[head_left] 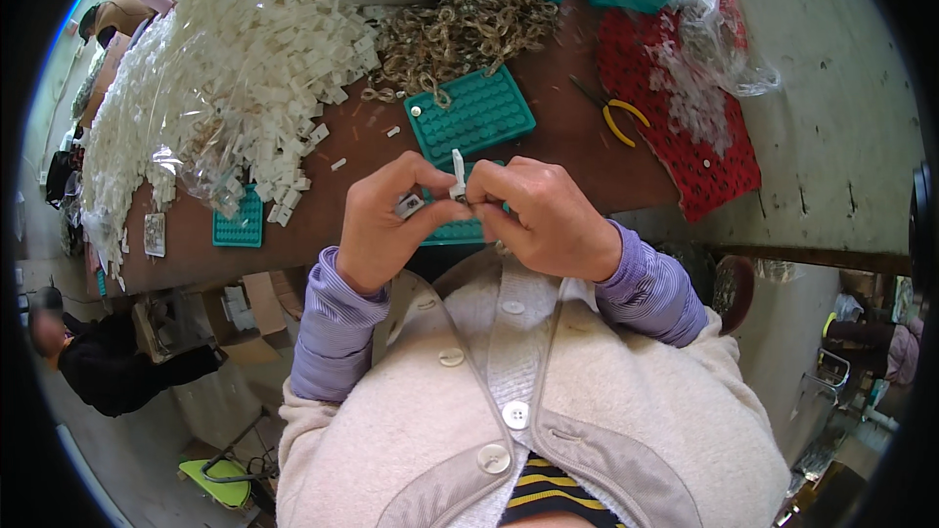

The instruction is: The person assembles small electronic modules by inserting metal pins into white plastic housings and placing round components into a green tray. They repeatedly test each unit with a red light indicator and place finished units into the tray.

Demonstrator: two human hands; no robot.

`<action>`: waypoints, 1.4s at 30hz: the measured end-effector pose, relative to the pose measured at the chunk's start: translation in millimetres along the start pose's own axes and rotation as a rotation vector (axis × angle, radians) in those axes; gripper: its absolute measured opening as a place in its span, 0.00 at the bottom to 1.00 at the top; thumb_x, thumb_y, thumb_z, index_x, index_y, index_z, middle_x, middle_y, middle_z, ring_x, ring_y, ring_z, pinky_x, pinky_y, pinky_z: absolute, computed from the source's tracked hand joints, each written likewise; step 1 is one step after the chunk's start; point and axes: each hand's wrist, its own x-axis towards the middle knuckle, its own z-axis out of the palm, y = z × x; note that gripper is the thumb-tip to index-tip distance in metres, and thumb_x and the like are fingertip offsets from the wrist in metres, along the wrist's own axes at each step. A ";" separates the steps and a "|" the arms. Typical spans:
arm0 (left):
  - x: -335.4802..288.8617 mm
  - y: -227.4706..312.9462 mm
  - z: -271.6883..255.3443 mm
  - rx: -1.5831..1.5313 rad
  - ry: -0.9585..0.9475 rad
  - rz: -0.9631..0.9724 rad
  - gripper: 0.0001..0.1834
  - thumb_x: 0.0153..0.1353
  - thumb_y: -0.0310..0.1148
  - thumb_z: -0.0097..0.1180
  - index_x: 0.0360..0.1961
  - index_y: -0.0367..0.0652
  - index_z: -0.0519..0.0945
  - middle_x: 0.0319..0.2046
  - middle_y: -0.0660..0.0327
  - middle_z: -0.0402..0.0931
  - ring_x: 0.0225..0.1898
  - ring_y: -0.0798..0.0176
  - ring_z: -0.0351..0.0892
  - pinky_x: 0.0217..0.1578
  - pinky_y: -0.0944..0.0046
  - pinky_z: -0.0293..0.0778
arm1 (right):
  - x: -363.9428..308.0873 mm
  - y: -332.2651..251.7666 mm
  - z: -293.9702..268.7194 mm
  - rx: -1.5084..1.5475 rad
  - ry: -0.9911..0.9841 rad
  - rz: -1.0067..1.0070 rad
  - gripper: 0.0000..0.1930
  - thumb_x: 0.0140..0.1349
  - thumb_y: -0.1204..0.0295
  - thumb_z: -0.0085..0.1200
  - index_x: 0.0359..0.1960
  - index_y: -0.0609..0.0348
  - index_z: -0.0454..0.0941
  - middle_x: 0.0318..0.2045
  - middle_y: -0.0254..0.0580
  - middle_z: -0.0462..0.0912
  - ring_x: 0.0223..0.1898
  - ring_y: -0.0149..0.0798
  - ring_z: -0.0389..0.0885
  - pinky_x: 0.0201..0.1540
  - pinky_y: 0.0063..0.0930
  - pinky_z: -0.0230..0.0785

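White piece (458,168): one, slim and pale, a narrow blade standing upright above a stubbier base — base partly covered by fingertips; just on the near side of the green tray (494,110), between the hands

Left hand (381,225): thumb and forefinger pinching the white piece from its left; near side of the green tray, toward its left end

White block (409,205): one, small, boxy, with a darker patch on its face; tucked within the left hand, nearer than the green tray

Right hand (553,215): thumb and fingertips drawn together on the lower end of the white piece — anything smaller between them is hidden; near side of the green tray, toward its right end

Second tray (452,233): green, beneath the hands, nearer than the green tray

Heap of white parts (264,29): large, loose, left of the green tray

Metal links (465,24): tangled, tan, just beyond the green tray

Pliers (620,123): yellow handles, right of the green tray

Red cloth (636,78): dark-spotted, right of the pliers
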 end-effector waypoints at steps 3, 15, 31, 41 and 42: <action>-3.2 9.4 8.0 0.174 0.025 0.023 0.13 0.59 0.27 0.78 0.40 0.37 0.84 0.34 0.59 0.85 0.34 0.65 0.85 0.35 0.65 0.79 | -1.7 0.8 -2.7 -0.111 0.045 -0.090 0.07 0.61 0.79 0.62 0.37 0.57 0.77 0.27 0.44 0.83 0.32 0.54 0.85 0.45 0.46 0.74; -14.2 1.7 36.0 -0.821 0.221 -0.577 0.07 0.72 0.31 0.69 0.46 0.41 0.86 0.32 0.67 0.86 0.22 0.83 0.70 0.17 0.78 0.59 | -15.8 14.9 16.8 -0.172 0.313 -0.026 0.09 0.57 0.81 0.68 0.37 0.58 0.82 0.31 0.41 0.80 0.36 0.48 0.82 0.65 0.49 0.72; -11.9 -41.8 0.0 -0.853 0.440 -0.562 0.16 0.76 0.32 0.63 0.59 0.36 0.82 0.48 0.56 0.90 0.23 0.82 0.72 0.18 0.78 0.64 | 78.0 57.2 35.8 -0.298 0.223 -0.155 0.08 0.60 0.74 0.68 0.42 0.55 0.89 0.35 0.39 0.81 0.42 0.46 0.83 0.47 0.43 0.71; -12.2 -50.9 -3.2 -1.049 0.375 -0.521 0.17 0.77 0.32 0.62 0.62 0.38 0.81 0.48 0.57 0.89 0.24 0.81 0.71 0.17 0.79 0.63 | 89.6 42.5 39.6 -0.290 0.234 -0.238 0.05 0.56 0.75 0.68 0.31 0.56 0.83 0.32 0.40 0.81 0.38 0.46 0.81 0.44 0.40 0.69; -11.3 -48.1 -0.6 -1.020 0.366 -0.540 0.17 0.77 0.32 0.62 0.62 0.38 0.81 0.47 0.58 0.89 0.24 0.81 0.71 0.17 0.79 0.63 | 85.3 36.0 38.2 -0.205 0.263 -0.250 0.05 0.56 0.76 0.68 0.31 0.56 0.83 0.32 0.40 0.81 0.37 0.47 0.81 0.44 0.40 0.69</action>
